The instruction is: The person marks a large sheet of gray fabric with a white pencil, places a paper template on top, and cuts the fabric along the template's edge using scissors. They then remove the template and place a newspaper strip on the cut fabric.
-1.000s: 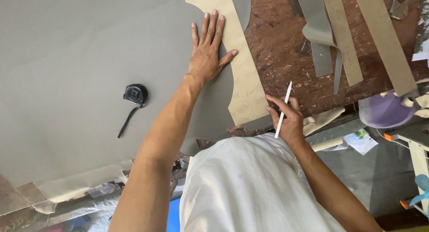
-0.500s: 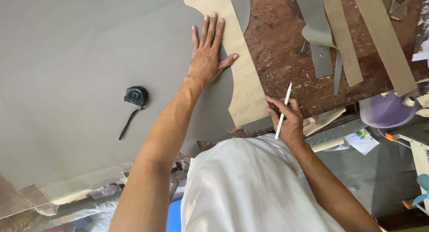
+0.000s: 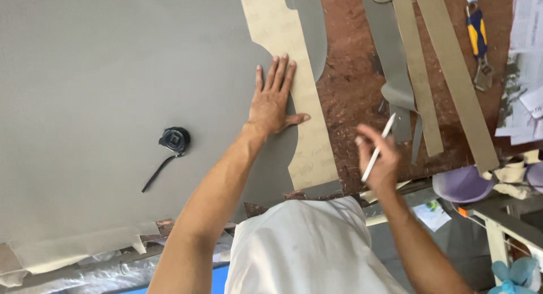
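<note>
Pressed flat with fingers spread, the left hand [image 3: 274,101] pins a tan paper pattern [image 3: 294,90] against the grey sheet [image 3: 113,73], where a black tape measure [image 3: 174,140] lies further left. To the right, the right hand [image 3: 380,161] pinches a white marking pencil [image 3: 378,148], apparently raised above the brown worktable [image 3: 350,73], beside tan strips [image 3: 447,73].

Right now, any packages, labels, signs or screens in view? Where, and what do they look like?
No packages, signs or screens.
Printed paper sheets: far right on the worktable, white with dark print, overlapping and crumpled.
Small paper slip: below the table edge, right of the right hand, pale with a green patch.
</note>
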